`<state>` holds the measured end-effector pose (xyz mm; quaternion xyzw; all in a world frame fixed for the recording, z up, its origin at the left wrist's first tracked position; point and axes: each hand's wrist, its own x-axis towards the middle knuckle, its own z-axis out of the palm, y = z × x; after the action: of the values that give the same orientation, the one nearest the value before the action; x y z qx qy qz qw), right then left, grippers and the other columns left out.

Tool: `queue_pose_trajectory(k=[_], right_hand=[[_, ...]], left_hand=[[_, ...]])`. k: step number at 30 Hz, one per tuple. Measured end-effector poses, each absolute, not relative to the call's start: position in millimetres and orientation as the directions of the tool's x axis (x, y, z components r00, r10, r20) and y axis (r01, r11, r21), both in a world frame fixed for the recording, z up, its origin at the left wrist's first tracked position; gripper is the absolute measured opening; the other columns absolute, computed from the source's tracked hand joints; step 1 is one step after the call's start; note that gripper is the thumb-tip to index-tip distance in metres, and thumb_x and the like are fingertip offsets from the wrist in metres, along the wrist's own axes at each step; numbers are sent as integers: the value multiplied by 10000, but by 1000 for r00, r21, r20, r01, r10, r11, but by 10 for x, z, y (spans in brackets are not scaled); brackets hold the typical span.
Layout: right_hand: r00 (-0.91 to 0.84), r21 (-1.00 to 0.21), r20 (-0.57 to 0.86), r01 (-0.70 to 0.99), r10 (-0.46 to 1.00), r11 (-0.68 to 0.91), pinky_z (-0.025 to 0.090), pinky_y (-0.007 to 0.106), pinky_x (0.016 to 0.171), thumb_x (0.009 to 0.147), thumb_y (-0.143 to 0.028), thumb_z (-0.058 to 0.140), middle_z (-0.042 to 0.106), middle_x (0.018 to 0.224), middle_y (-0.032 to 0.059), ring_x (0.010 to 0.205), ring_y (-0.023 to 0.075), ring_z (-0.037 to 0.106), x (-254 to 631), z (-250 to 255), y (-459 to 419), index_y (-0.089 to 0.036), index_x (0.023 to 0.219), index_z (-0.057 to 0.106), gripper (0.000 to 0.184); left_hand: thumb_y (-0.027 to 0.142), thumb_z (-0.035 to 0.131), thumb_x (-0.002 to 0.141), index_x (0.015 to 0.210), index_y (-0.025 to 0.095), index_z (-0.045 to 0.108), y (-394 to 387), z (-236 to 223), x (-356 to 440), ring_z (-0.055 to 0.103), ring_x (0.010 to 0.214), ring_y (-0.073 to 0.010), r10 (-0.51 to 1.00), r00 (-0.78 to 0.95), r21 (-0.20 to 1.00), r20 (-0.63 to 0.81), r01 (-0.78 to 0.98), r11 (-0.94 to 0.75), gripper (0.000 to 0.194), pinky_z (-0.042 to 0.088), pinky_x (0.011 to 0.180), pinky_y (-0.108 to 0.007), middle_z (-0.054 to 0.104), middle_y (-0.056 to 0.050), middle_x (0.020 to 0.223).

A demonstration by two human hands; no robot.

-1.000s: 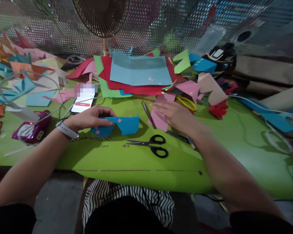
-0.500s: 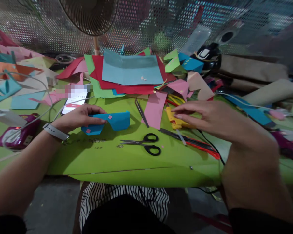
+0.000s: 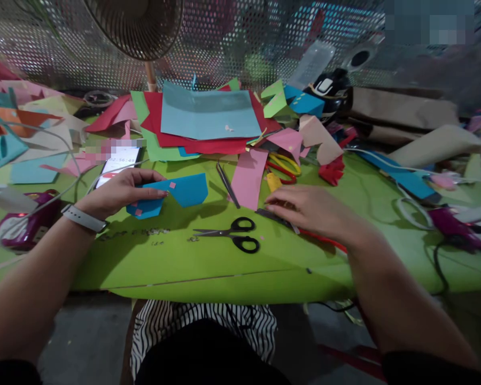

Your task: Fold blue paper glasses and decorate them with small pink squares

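My left hand is closed on a folded piece of blue paper, pinching it between thumb and fingers just above the table. Small pink squares are stuck on the paper. Lower on the right, my right hand has its fingers curled over a yellow glue gun that lies on the table; the hand hides most of its body. Partly under that hand is a utility knife with a red handle. Black-handled scissors lie between the hands, with tweezers behind them.
A pink paper strip and yellow-and-red-handled pliers lie behind the glue gun. Stacked coloured sheets stand at the back, near a fan. A lit phone and a purple power strip with cables sit left.
My right hand has come down and leftward over the glue gun, its fingers now curling onto it. The left hand still holds the blue paper. The view has shifted slightly.
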<state>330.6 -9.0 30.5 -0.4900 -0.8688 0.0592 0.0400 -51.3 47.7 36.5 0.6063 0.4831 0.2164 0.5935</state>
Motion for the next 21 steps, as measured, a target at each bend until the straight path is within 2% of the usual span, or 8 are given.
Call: queue_pose_trajectory(k=[4,10,12,15,18,21], right_hand=[[-616,-196,39,767,787,611,497,342,736,993,-319,449,724,996,73,884,216,672,3194,278,-106,-215,1009,681,255],[-420,-77,131,899,898,432,477,351,636,962,-328,464,719,1025,88,842,252,682,3343,300,-48,-214,986,700,263],[-429,-80,143,893,892,443,479,353,632,964,-328,453,723,1020,89,832,249,682,3338,277,-31,-213,983,703,277],[-550,-125,121,817,826,563,498,360,679,985,-315,439,726,979,88,844,236,680,3205,225,-20,-205,990,700,283],[-654,-132,116,736,747,665,499,356,689,996,-276,447,717,953,80,853,227,673,3010,209,-3,-212,980,689,250],[-661,-105,140,731,738,674,480,348,664,982,-191,464,710,1008,81,858,222,659,2872,219,66,-218,1022,672,213]], left_hand=[[370,847,708,902,219,725,486,347,-527,501,416,-57,851,430,932,-302,322,169,274,414,351,-134,668,12,642],[315,876,656,844,195,697,463,414,-513,470,387,-42,892,372,962,-256,187,198,286,367,335,-144,639,47,587],[267,883,627,836,197,684,462,429,-519,547,472,-54,929,315,981,-196,66,184,297,437,418,-146,692,48,665],[210,853,646,798,192,666,467,434,-531,630,657,-85,964,252,987,-80,-112,111,242,530,633,-172,707,61,715],[180,800,711,819,187,667,472,421,-538,619,683,-78,966,257,982,-40,-169,86,172,529,706,-183,691,73,715],[165,760,758,875,181,672,478,394,-545,635,722,-73,955,290,978,-59,-174,113,148,526,769,-186,696,73,752]])
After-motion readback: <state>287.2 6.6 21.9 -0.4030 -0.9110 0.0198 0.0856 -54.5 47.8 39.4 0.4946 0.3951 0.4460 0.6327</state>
